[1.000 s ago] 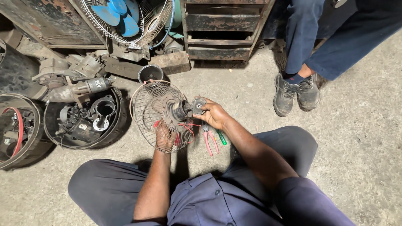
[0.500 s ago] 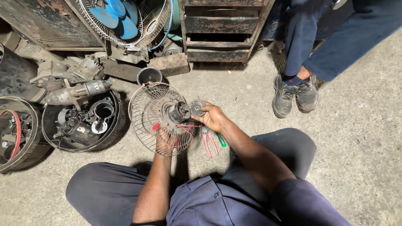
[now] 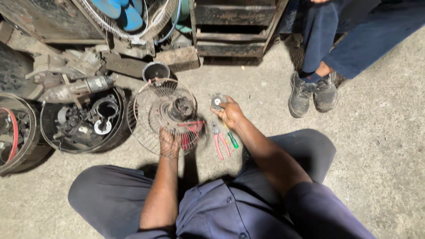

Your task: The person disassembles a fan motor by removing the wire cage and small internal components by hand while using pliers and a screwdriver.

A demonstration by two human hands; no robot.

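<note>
Gripping wire fan guard (image 3: 152, 110): left hand (image 3: 169, 142) | right hand (image 3: 230, 113): round cap (image 3: 217, 101) (held aside)

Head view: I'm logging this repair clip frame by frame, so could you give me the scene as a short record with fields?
Setting: concrete floor, person seated.
Left hand: grips the wire fan guard at its near rim, from behind the wires.
Fan motor: dark, at the guard's centre.
Right hand: holds a small round grey part, apart from the guard.
Tools on floor: red-handled pliers, green-handled screwdriver, beside the right forearm.
Nearby: blue-bladed fan, round tub of parts, another person's shoes.
</note>
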